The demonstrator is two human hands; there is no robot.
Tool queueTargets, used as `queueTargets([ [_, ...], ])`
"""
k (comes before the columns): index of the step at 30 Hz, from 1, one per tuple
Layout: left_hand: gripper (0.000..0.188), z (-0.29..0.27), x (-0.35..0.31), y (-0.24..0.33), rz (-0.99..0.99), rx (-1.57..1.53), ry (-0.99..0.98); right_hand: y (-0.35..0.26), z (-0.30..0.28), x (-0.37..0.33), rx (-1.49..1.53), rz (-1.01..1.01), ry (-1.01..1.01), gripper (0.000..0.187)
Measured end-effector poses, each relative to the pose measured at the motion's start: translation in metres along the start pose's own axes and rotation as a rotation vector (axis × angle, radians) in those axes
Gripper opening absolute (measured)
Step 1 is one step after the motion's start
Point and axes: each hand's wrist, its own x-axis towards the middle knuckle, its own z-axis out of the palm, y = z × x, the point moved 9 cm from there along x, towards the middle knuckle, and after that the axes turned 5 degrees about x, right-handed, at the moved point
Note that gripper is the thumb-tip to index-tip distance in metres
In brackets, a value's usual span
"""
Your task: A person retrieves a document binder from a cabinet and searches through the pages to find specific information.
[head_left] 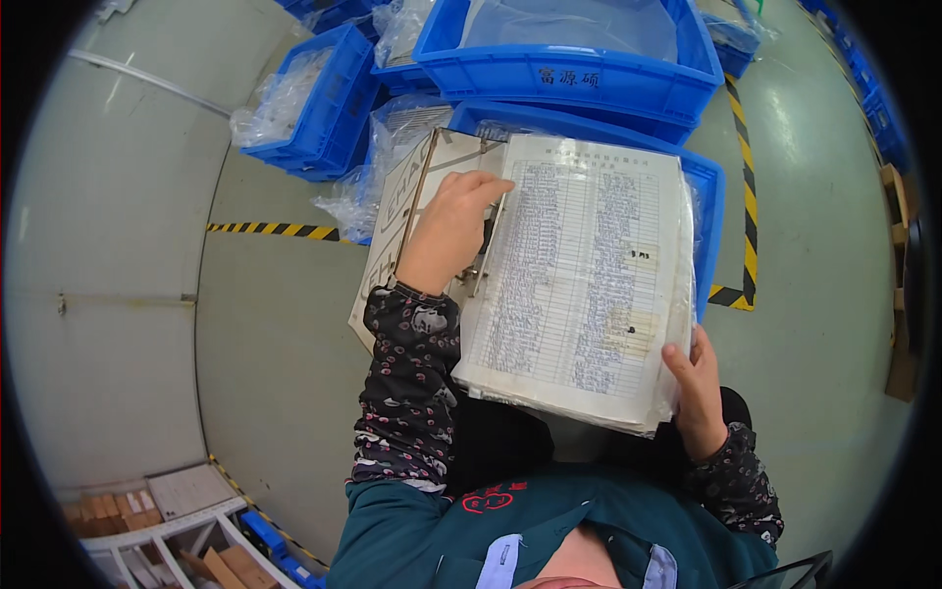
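The right hand (699, 388) grasps the lower right edge of the sleeved sheets (589, 275), thumb on top, fingers along the side. The sheets lie mid-frame, up and left of that grip, in an open binder (394, 211). The left hand (449, 231) arches over the binder's spine side, palm down, index finger stretched to the page's upper left edge; whether it pinches anything cannot be told. A blue crate (710, 226) shows behind, right of centre.
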Motion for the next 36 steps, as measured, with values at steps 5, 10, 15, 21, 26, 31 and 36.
queueTargets([
  [5, 0.035, 0.015, 0.011, -0.009, 0.002, 0.052, 0.012, 0.002, 0.004, -0.001, -0.077, 0.028, 0.043, 0.05],
  [10, 0.03, 0.023, 0.014, -0.02, 0.022, 0.023, 0.064, 0.005, 0.002, 0.0, -0.066, 0.018, 0.066, 0.047],
  [15, 0.03, 0.024, 0.013, -0.022, 0.017, 0.021, 0.072, 0.005, 0.0, 0.003, -0.067, 0.023, 0.063, 0.047],
  [21, 0.031, 0.031, 0.017, -0.018, 0.015, 0.02, 0.076, 0.004, 0.002, 0.004, -0.048, 0.012, 0.068, 0.047],
  [26, 0.032, 0.032, 0.02, -0.017, 0.035, 0.022, 0.088, 0.004, -0.001, 0.004, -0.066, 0.016, 0.067, 0.047],
  [31, 0.033, 0.033, 0.02, -0.018, 0.029, 0.023, 0.071, 0.004, -0.001, 0.004, -0.064, 0.02, 0.076, 0.046],
  [36, 0.034, 0.035, 0.021, -0.018, 0.018, 0.042, 0.059, 0.005, -0.003, 0.007, -0.066, 0.024, 0.066, 0.046],
])
